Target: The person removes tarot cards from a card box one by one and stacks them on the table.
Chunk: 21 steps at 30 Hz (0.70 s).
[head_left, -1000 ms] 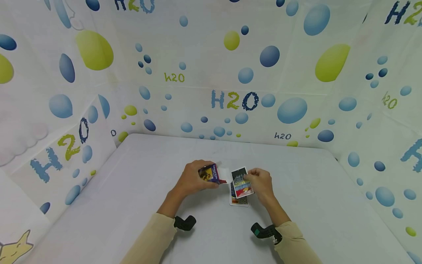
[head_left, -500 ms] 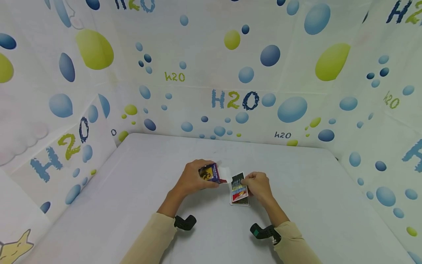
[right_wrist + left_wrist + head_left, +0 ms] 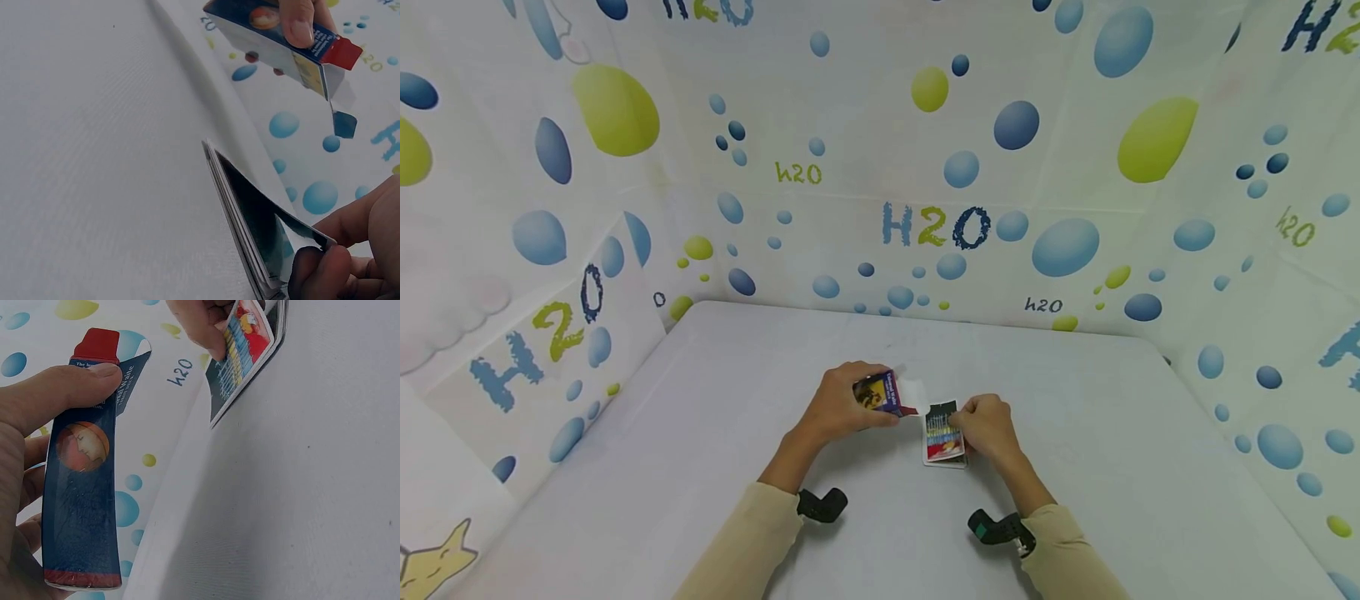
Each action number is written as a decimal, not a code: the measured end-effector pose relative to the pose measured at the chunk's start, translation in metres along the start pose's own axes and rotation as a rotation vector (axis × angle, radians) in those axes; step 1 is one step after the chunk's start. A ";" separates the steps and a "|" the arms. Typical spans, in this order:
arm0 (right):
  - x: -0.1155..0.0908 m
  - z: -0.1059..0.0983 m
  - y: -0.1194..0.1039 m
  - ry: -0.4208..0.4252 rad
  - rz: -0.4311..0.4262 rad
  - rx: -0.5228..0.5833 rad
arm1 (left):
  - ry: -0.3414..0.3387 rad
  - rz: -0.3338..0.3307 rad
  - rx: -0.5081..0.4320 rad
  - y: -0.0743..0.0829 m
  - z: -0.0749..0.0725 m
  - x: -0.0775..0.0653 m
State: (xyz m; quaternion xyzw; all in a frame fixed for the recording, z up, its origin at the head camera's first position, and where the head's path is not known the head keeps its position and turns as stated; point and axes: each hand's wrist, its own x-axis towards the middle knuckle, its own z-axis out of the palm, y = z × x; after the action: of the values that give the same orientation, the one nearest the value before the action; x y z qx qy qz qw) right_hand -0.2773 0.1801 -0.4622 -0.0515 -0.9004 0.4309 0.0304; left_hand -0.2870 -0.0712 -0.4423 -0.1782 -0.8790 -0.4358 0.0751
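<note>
My left hand [image 3: 841,402] grips a small dark blue card box [image 3: 880,392], thumb on its narrow side. The box has red end flaps, and its open end faces right. In the left wrist view a round portrait shows on the box's side [image 3: 81,487]. My right hand [image 3: 991,427] pinches the edge of a printed card [image 3: 943,435] with a dark top and a red lower part. That card lies over a small stack of cards [image 3: 234,228] on the table. Seen from the right wrist, its pinched edge is bent up from the stack.
A white cloth covers the table [image 3: 700,467]. Behind and at the sides hangs a white sheet [image 3: 865,100] printed with blue and green drops and H2O lettering. Each wrist wears a black camera mount [image 3: 822,506].
My right hand has brought the pinched card left and down, from askew to nearly lined up over the stack. The left hand and box have stayed almost still.
</note>
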 end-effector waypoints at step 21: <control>0.003 0.000 0.010 -0.017 -0.034 -0.206 | -0.014 -0.005 0.010 0.000 0.001 0.000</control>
State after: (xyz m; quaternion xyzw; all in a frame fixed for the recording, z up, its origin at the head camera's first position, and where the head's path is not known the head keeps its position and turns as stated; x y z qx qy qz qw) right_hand -0.2795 0.1865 -0.4700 -0.0355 -0.9409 0.3359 0.0243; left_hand -0.2872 -0.0708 -0.4429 -0.1785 -0.8822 -0.4303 0.0687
